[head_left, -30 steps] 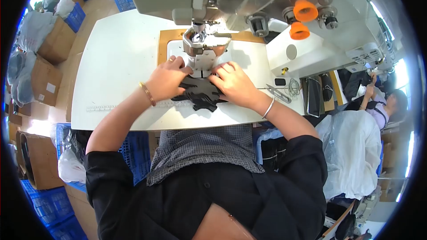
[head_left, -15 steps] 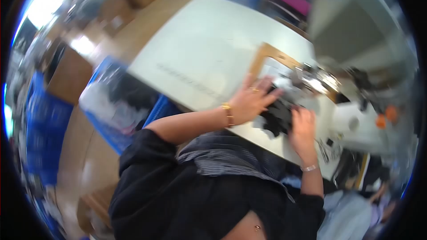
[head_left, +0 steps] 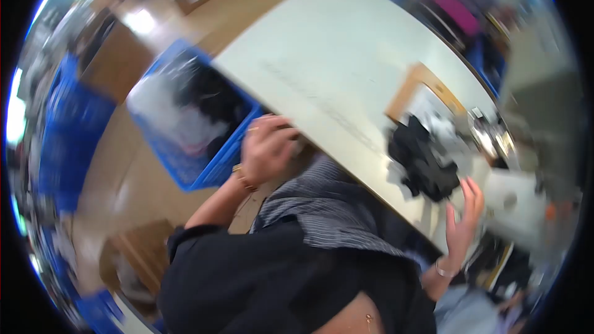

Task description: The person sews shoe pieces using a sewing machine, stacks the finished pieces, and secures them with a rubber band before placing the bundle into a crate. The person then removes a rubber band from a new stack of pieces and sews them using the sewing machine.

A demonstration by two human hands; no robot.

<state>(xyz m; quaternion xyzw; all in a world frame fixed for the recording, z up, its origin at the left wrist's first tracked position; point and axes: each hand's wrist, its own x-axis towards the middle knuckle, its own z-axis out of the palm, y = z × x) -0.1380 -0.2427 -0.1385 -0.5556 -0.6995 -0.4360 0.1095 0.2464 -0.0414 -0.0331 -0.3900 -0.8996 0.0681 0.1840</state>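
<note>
A pile of crumpled black fabric pieces (head_left: 427, 161) lies on the white table (head_left: 322, 43), near the sewing machine. Just beside that fabric, my right hand (head_left: 464, 222) is raised with thumb and fingers apart, holding nothing. My left hand (head_left: 268, 148) is over the table's near edge, next to a blue basket (head_left: 210, 173). Its fingers are loosely bent and a little blurred, with gaps between them; nothing shows in them. Inside the basket are clear plastic (head_left: 164, 108) and dark cloth (head_left: 210, 96).
The sewing machine's shiny metal parts (head_left: 492, 136) and white bed (head_left: 510, 195) are at the right. A tan wooden frame (head_left: 433, 83) lies behind the fabric. More blue crates (head_left: 74, 148) and cardboard boxes (head_left: 120, 62) stand on the floor to the left.
My left hand has left the black fabric and moved left to the table edge by the basket. My right hand has drawn back from the fabric and opened. The view has shifted.
</note>
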